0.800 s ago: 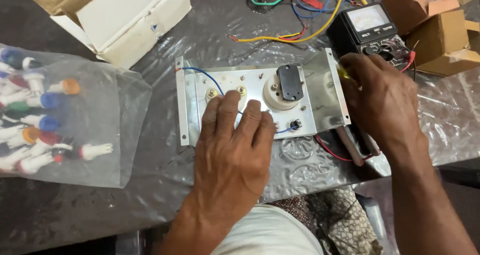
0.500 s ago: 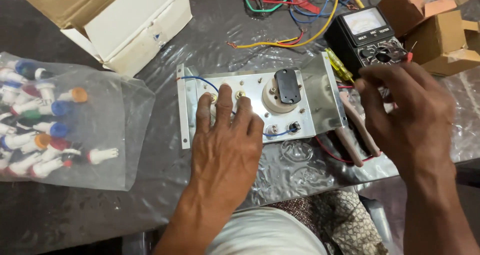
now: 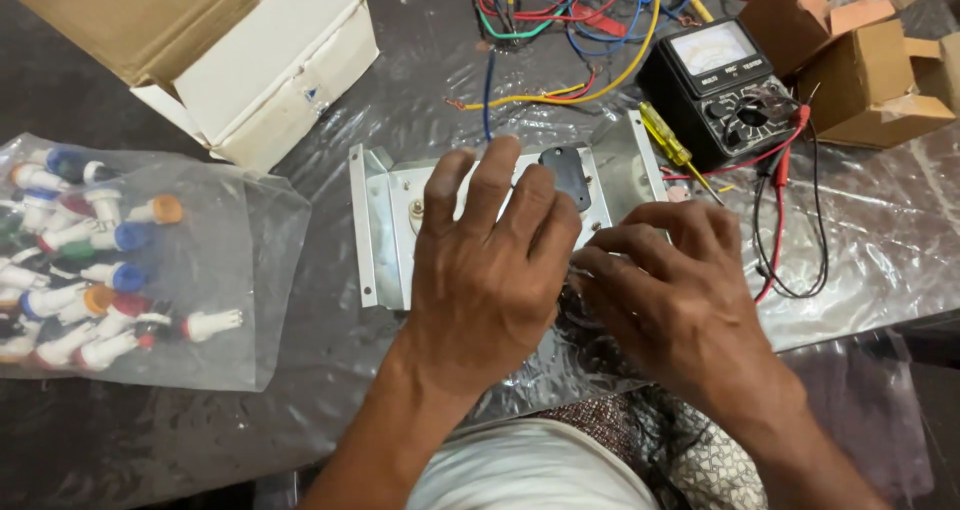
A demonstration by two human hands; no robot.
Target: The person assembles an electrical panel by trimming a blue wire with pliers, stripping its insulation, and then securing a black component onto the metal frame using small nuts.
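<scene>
It looked like a small electrical repair workshop, shown by the analog multimeter (image 3: 722,82) with probe leads at upper right, the tangle of coloured wires (image 3: 560,15) at top centre, a yellow-handled screwdriver (image 3: 668,140), cardboard boxes (image 3: 860,60), and a bag of indicator lamps (image 3: 110,260) at left.

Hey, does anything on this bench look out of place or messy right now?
Nothing looks damaged or spilled. The wires lie in a loose tangle behind the metal panel, and the meter leads trail across the plastic sheet.
</scene>
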